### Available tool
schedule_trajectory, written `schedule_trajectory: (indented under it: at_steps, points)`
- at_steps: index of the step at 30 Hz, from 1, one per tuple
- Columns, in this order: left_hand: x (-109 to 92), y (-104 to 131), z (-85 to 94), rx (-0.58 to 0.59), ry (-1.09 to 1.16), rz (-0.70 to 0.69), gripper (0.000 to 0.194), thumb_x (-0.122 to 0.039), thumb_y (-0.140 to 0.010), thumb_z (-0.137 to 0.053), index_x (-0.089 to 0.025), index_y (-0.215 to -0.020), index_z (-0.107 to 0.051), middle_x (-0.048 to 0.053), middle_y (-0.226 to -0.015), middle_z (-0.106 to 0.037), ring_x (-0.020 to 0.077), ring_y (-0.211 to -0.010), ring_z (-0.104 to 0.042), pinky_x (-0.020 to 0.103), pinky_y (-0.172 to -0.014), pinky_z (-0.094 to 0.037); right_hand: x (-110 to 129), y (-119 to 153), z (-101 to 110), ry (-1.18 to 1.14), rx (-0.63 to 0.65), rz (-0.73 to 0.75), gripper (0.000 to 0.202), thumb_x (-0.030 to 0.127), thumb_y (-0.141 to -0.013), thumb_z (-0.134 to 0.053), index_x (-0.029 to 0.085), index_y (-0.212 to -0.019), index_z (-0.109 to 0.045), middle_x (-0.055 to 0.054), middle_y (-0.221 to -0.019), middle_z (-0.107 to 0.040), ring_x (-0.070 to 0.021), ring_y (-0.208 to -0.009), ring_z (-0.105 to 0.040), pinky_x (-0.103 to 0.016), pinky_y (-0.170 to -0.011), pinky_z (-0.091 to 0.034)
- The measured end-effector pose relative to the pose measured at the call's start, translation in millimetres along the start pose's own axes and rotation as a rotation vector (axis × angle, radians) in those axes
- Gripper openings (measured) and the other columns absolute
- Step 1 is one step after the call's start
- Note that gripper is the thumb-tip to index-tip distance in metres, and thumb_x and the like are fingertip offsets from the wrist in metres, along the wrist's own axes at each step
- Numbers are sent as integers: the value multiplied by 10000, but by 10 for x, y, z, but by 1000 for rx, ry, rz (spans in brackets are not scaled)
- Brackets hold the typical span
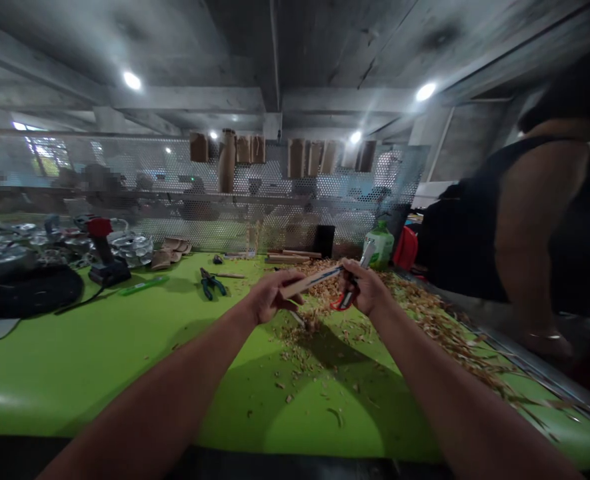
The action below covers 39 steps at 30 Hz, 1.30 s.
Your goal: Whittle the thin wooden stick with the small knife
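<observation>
Left hand [275, 295]: fingers closed around the near end of a flat wooden strip [309, 280], held above the green surface [175, 387]. Right hand [363, 285]: fingers curled, gripping a red-handled tool [345, 301] by the strip's far end; exact tool type cannot be determined. Wood shavings [299, 347] lie scattered beneath both hands. Pliers [211, 284], handles spread, rest left of the strip. A green-labelled jug [381, 241] stands beyond the right hand.
</observation>
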<state>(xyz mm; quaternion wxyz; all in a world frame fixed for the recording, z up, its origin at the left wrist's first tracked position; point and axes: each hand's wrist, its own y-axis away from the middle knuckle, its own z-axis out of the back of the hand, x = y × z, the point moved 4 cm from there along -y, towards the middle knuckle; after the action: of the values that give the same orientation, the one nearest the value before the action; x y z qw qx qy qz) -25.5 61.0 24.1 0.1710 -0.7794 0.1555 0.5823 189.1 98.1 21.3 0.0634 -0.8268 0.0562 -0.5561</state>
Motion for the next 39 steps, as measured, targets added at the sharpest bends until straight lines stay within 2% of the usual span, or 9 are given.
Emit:
schedule_trajectory:
  at_steps: [4, 6, 10, 13, 16, 19, 25, 31, 39]
  points:
    - [128, 79, -147, 322, -179, 192, 218, -293, -760, -651, -132, -892, -588, 71, -787, -676, 61, -425, -515, 176, -383, -390, -37, -25, 39, 75, -59, -47, 297, 347, -635, -756, 189, -663, -506, 86, -477, -458, -40, -355, -319, -176, -337, -312]
    - [168, 104, -196, 380, -199, 233, 226, -248, -758, -630, -156, -950, -553, -5, -655, -613, 30, -349, -407, 143, -329, -274, -61, -49, 50, 104, -83, -36, 309, 364, -651, -749, 191, -646, -493, 80, -476, -456, -43, -355, -317, -179, -338, -307]
    - [153, 72, -215, 233, -149, 187, 262, -237, -789, -570, -185, -1036, -499, -102, -536, -425, 15, -308, -268, 135, -315, -167, -31, -82, 99, 334, -222, 120, 309, 493, -796, -586, 191, -739, -554, 67, -484, -447, -77, -368, -343, -213, -382, -321]
    - [133, 20, -187, 71, -108, 100, 183, -208, -783, -537, -192, -954, -471, -100, -549, -416, 17, -308, -248, 150, -313, -142, 55, -15, 14, 885, -308, 321, 306, 436, -869, -482, 180, -825, -644, -5, -612, -592, -131, -524, -514, -240, -534, -397]
    - [161, -17, -167, -18, -102, 56, 149, -178, -741, -530, -196, -862, -446, -95, -550, -417, 18, -310, -247, 159, -314, -141, 32, 126, -254, 1426, -209, 419, 283, 355, -885, -467, 218, -1013, -678, -58, -878, -700, -186, -779, -617, -257, -686, -407]
    - [180, -30, -188, -26, -92, 9, 157, -145, -676, -524, -195, -791, -429, -90, -543, -405, 22, -326, -279, 162, -324, -161, -76, 275, -516, 1705, -60, 380, 285, 307, -904, -429, 235, -1051, -662, -68, -917, -709, -191, -813, -632, -251, -693, -389]
    - [159, 0, -239, -94, -90, -19, 129, -133, -645, -489, -198, -692, -388, -76, -515, -377, 40, -358, -317, 174, -347, -204, -169, 413, -710, 1840, 59, 382, 284, 204, -903, -381, 230, -1006, -644, -69, -867, -713, -176, -754, -641, -242, -663, -367]
    - [174, 5, -288, -143, -153, 17, 128, -148, -695, -489, -204, -747, -386, -93, -547, -349, 26, -340, -223, 174, -350, -135, -143, 359, -670, 1924, 67, 345, 269, 187, -888, -388, 200, -944, -651, -94, -871, -707, -184, -788, -650, -243, -670, -384]
    - [166, 93, -380, -185, -171, 27, 99, -155, -769, -477, -212, -813, -408, -86, -557, -352, 29, -363, -229, 166, -361, -141, -99, 203, -586, 1901, 13, 326, 300, 218, -899, -387, 186, -986, -672, -123, -971, -706, -196, -887, -646, -250, -734, -405]
